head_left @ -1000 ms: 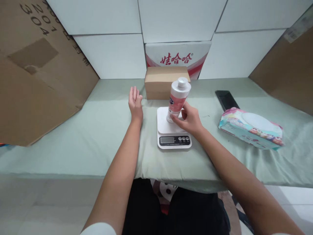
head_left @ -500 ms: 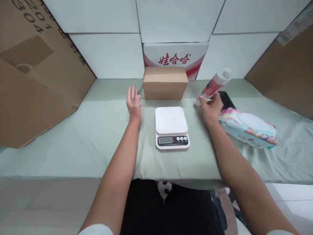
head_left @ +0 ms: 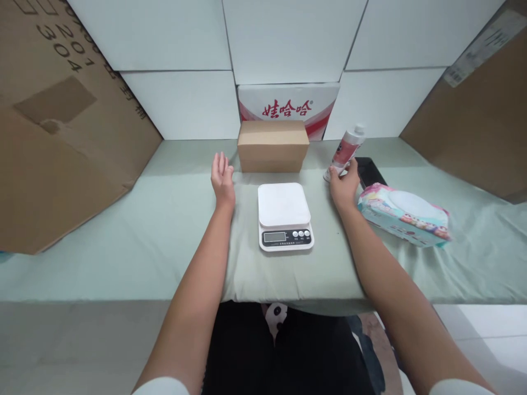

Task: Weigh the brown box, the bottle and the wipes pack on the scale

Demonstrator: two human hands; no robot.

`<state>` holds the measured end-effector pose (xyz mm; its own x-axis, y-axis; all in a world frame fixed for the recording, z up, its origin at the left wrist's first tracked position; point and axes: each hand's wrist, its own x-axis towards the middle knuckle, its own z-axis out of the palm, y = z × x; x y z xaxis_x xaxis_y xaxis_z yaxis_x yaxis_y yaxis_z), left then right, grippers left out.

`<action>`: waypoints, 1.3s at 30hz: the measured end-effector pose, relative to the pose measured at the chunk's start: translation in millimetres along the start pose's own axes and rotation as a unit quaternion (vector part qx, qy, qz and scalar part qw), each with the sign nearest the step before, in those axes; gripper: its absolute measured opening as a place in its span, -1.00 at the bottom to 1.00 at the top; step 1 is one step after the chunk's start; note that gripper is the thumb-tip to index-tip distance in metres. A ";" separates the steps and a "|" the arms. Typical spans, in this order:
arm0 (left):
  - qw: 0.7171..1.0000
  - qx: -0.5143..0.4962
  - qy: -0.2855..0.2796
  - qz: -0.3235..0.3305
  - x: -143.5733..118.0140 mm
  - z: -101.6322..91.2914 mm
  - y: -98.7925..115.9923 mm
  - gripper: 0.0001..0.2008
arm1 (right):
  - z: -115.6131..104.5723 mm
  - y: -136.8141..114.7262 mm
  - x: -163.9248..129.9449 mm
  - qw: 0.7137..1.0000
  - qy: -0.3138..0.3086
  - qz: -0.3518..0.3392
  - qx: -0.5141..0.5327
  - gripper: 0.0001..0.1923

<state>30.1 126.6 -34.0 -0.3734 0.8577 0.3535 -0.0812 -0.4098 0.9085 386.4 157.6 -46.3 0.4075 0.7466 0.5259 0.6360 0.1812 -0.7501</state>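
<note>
My right hand [head_left: 345,184] is closed around the lower part of a white bottle [head_left: 346,149] with a pink-red label and a white cap. The bottle leans to the right, its base close to the cloth; whether it touches is unclear. On its side, fingers stretched out and holding nothing, my left hand [head_left: 223,178] rests on the cloth. Between my hands lies a white kitchen scale [head_left: 284,206] with a small grey display and several round buttons. Behind the scale sits a closed brown cardboard box [head_left: 272,156], just right of my left fingertips.
A pack of wipes [head_left: 405,214] lies by my right forearm, with a black tray [head_left: 370,171] behind it. Large cardboard sheets stand at the left [head_left: 61,164] and right [head_left: 473,120]. White boxes [head_left: 177,104] wall off the back of the green cloth [head_left: 185,230].
The bottle has become more upright in my right hand, its cap swinging leftward. My left hand keeps its place beside the box. The whole view has shifted slightly.
</note>
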 end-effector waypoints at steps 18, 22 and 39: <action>0.837 0.208 -0.473 0.182 -90.9 122.6 77.7 -0.21 | -249.3 -5.0 -73.9 0.991 0.035 -0.046 -0.117 -0.15; 0.723 0.266 -0.622 0.140 -92.4 222.1 78.8 0.27 | -268.2 42.6 -55.7 0.984 -0.141 0.025 -0.105 0.22; 0.777 0.174 -0.601 0.070 -102.4 234.9 54.9 0.24 | -253.4 28.0 -65.9 0.993 -0.100 -0.002 -0.063 -0.10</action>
<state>281.0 89.2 31.9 0.7933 0.5685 0.2182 0.2145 -0.5962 0.7736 543.5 -48.7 -0.4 0.2738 0.8609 0.4289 0.7195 0.1126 -0.6853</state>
